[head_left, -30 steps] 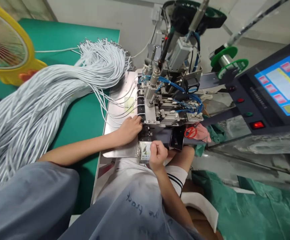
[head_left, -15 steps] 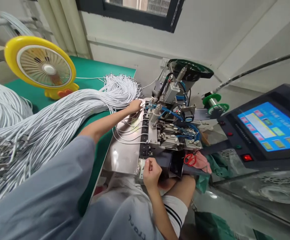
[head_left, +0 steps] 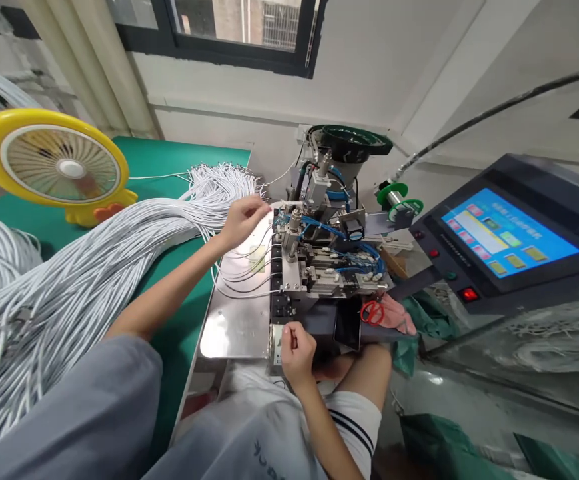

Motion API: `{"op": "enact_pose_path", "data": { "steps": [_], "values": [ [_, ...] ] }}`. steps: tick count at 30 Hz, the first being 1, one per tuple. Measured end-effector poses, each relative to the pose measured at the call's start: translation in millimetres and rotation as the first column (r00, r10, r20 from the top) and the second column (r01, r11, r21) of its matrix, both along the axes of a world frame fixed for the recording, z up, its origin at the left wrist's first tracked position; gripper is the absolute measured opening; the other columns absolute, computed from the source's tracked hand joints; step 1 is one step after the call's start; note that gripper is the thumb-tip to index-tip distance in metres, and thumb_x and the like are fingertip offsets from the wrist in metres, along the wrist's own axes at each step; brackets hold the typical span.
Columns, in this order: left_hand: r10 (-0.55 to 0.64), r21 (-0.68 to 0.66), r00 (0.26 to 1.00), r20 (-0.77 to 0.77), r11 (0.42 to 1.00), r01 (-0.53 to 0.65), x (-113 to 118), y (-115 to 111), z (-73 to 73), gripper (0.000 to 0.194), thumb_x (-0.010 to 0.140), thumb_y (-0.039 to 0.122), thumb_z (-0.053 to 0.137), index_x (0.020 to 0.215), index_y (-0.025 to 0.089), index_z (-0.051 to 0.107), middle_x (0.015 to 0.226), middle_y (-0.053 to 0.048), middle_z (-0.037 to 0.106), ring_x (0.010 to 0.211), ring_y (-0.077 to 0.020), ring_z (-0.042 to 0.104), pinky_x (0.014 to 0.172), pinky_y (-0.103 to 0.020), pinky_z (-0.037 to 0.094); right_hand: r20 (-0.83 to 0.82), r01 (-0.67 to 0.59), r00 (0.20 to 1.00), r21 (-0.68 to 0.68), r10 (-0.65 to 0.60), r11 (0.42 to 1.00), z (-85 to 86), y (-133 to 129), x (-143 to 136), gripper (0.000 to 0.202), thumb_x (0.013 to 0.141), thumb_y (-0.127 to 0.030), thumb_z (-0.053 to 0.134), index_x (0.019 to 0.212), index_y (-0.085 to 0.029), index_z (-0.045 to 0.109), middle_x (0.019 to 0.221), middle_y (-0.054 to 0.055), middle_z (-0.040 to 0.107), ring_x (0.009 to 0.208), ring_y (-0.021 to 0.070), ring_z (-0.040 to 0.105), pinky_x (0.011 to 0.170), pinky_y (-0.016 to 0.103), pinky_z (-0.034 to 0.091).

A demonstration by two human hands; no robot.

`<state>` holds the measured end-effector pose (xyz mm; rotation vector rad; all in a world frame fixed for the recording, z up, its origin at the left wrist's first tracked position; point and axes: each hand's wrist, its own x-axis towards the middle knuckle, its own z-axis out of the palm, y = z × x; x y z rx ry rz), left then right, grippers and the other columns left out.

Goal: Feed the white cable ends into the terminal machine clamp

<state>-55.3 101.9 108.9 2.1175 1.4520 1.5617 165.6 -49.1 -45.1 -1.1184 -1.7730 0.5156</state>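
Note:
My left hand (head_left: 245, 221) is over the far end of the metal plate (head_left: 234, 331), beside the wiring machine (head_left: 314, 250). Its fingers are bent together; whatever they pinch, if anything, is too small to make out. Several white cables (head_left: 244, 293) curve across the plate, their ends in the black row of holders (head_left: 280, 303) along the machine. A thick bundle of white cables (head_left: 159, 223) lies left of my left hand. My right hand (head_left: 298, 352) is curled into a loose fist at the near end of the holders, with nothing visible in it.
A yellow fan (head_left: 64, 163) stands on the green tabletop (head_left: 169, 150). At the right are a control screen (head_left: 512, 230), a green spool (head_left: 399, 200), red-handled scissors (head_left: 372, 312), a phone (head_left: 348, 323) and a pink cloth (head_left: 396, 315). A round feeder bowl (head_left: 352, 141) rises behind the machine.
My left hand has drawn back leftward from the machine's far end, its wrist now raised. My right hand keeps its fist in the same place. The camera view has shifted.

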Motion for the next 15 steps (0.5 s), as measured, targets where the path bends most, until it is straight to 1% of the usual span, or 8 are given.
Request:
{"op": "enact_pose_path", "data": {
  "steps": [2, 4, 5, 7, 9, 10, 12, 15],
  "values": [
    [-0.142, 0.020, 0.989, -0.037, 0.990, 0.143, 3, -33, 6.1, 0.035, 0.083, 0.043, 0.056, 0.064, 0.014, 0.061, 0.055, 0.000, 0.052, 0.050, -0.0071, 0.042, 0.049, -0.021, 0.034, 0.000, -0.004, 1.000, -0.011, 0.004, 1.000, -0.7, -1, -2, 0.018, 0.085, -0.018, 0.046, 0.067, -0.017, 0.050, 0.051, -0.006, 0.035, 0.045, 0.0080, 0.035, 0.048, 0.023, 0.027],
    [-0.300, 0.112, 0.947, -0.117, 0.943, 0.313, 7, -57, 12.1, 0.023, 0.083, 0.033, 0.058, 0.069, 0.015, 0.062, 0.054, 0.001, 0.053, 0.049, -0.0067, 0.042, 0.048, -0.020, 0.032, -0.039, -0.016, 0.999, -0.065, 0.013, 0.998, 0.4, -2, -3, 0.019, 0.085, -0.020, 0.046, 0.066, -0.017, 0.050, 0.051, -0.006, 0.035, 0.045, 0.0080, 0.035, 0.048, 0.023, 0.027],
    [-0.351, 0.149, 0.919, -0.176, 0.914, 0.378, 9, -67, 14.4, 0.018, 0.084, 0.027, 0.058, 0.071, 0.015, 0.062, 0.055, 0.001, 0.053, 0.049, -0.0068, 0.043, 0.048, -0.020, 0.032, -0.076, -0.020, 0.997, -0.112, 0.011, 0.994, 2.8, -2, -3, 0.020, 0.086, -0.021, 0.046, 0.066, -0.018, 0.049, 0.051, -0.006, 0.036, 0.045, 0.0080, 0.035, 0.047, 0.023, 0.027],
    [-0.402, 0.161, 0.885, -0.237, 0.882, 0.444, 13, -80, 16.4, 0.011, 0.085, 0.020, 0.056, 0.076, 0.015, 0.061, 0.059, 0.000, 0.056, 0.052, -0.0071, 0.045, 0.049, -0.019, 0.034, -0.166, -0.026, 0.986, -0.223, -0.012, 0.975, 13.5, -1, -1, 0.022, 0.087, -0.025, 0.045, 0.066, -0.018, 0.050, 0.052, -0.006, 0.038, 0.045, 0.0081, 0.037, 0.046, 0.022, 0.029],
    [-0.421, 0.133, 0.871, -0.253, 0.877, 0.463, 15, -89, 15.3, 0.006, 0.085, 0.016, 0.055, 0.085, 0.016, 0.061, 0.060, 0.001, 0.056, 0.051, -0.0070, 0.043, 0.049, -0.019, 0.033, -0.234, -0.035, 0.972, -0.292, -0.036, 0.956, 34.6, 0, 3, 0.023, 0.088, -0.027, 0.046, 0.068, -0.017, 0.052, 0.055, -0.004, 0.043, 0.048, 0.0088, 0.040, 0.046, 0.022, 0.031],
    [-0.437, 0.112, 0.860, -0.263, 0.872, 0.477, 15, -92, 14.1, 0.006, 0.085, 0.015, 0.055, 0.088, 0.016, 0.061, 0.059, 0.002, 0.054, 0.049, -0.0068, 0.042, 0.048, -0.019, 0.032, -0.247, -0.045, 0.969, -0.290, -0.029, 0.956, 48.9, 2, 5, 0.023, 0.088, -0.028, 0.047, 0.069, -0.017, 0.054, 0.057, -0.003, 0.046, 0.051, 0.0094, 0.043, 0.048, 0.022, 0.034],
    [-0.477, 0.071, 0.830, -0.290, 0.854, 0.516, 15, -97, 12.1, 0.010, 0.084, 0.012, 0.056, 0.092, 0.016, 0.060, 0.058, 0.003, 0.052, 0.049, -0.0065, 0.040, 0.047, -0.020, 0.031, -0.230, -0.059, 0.973, -0.204, 0.011, 0.977, 81.8, 7, 7, 0.018, 0.087, -0.026, 0.049, 0.074, -0.017, 0.060, 0.066, 0.000, 0.053, 0.059, 0.0111, 0.050, 0.053, 0.023, 0.039],
    [-0.508, 0.059, 0.809, -0.297, 0.836, 0.546, 15, -99, 11.3, 0.009, 0.084, 0.010, 0.056, 0.089, 0.015, 0.061, 0.069, -0.002, 0.057, 0.059, -0.0082, 0.049, 0.052, -0.019, 0.037, -0.177, -0.044, 0.984, -0.054, 0.034, 0.998, 126.6, 18, 3, 0.013, 0.086, -0.022, 0.051, 0.086, -0.018, 0.064, 0.078, 0.002, 0.060, 0.069, 0.0129, 0.056, 0.059, 0.024, 0.044]
  ]
}}
